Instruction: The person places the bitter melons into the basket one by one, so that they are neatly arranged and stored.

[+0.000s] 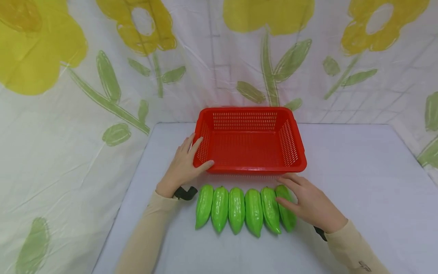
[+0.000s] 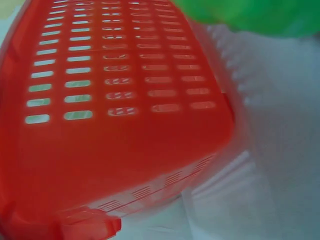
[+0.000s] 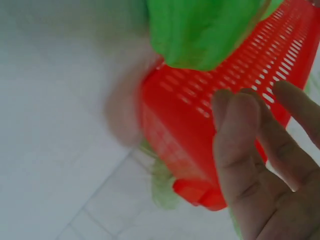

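A red plastic basket (image 1: 249, 171) with slotted walls stands at the back of the table. My left hand (image 1: 183, 163) is at its left front corner, fingers spread along the left side and thumb reaching over the rim. In front of the basket lies a row of several glossy bright green ribbed gourds (image 1: 236, 209) with pointed ends toward me. Over the rightmost gourd (image 1: 287, 217) hovers my right hand (image 1: 309, 201), fingers loosely bent and partly covering it. The right wrist view shows this hand (image 3: 270, 160) with nothing between thumb and fingers.
The table (image 1: 352, 160) has a pale cloth. Behind it and at the left hangs a white curtain (image 1: 205, 64) printed with yellow flowers and green leaves. A black strap (image 1: 186, 193) is on my left wrist.
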The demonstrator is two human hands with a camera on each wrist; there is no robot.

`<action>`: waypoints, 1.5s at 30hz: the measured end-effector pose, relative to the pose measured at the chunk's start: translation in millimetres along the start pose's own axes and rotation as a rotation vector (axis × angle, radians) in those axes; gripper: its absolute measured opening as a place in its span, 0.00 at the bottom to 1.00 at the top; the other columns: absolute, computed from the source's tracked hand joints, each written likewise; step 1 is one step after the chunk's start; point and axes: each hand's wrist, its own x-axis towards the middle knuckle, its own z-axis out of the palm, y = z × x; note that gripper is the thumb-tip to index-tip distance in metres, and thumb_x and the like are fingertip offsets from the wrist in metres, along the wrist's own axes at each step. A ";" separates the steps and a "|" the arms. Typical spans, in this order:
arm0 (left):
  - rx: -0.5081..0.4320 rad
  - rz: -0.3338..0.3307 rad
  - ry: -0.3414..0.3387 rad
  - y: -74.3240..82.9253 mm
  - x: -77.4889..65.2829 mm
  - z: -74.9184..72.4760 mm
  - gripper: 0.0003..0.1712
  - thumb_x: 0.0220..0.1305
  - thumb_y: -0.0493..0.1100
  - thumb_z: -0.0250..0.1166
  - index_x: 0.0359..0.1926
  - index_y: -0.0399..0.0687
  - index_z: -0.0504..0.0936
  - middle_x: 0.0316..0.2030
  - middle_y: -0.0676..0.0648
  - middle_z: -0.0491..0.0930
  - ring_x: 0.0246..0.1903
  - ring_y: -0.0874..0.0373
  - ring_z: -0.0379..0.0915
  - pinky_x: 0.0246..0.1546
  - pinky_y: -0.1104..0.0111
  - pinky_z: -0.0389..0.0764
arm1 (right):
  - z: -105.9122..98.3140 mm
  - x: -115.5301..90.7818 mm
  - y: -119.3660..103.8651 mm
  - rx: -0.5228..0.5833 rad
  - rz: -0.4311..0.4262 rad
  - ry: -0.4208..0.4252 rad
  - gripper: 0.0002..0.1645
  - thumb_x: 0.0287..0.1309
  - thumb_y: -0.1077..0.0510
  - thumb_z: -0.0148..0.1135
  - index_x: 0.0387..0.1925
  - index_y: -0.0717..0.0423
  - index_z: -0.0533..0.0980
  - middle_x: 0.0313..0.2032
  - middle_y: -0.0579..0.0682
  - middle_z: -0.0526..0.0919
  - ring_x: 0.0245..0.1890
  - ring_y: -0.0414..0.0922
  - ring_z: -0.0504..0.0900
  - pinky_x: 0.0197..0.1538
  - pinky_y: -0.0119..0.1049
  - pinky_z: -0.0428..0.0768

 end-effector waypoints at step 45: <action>-0.119 -0.043 -0.005 -6.3 1.5 10.2 0.56 0.65 0.72 0.62 0.84 0.59 0.49 0.84 0.55 0.35 0.80 0.38 0.47 0.71 0.32 0.61 | 23.4 -7.5 26.1 0.199 0.143 -0.099 0.34 0.56 0.53 0.79 0.62 0.58 0.78 0.59 0.52 0.79 0.57 0.50 0.80 0.57 0.53 0.85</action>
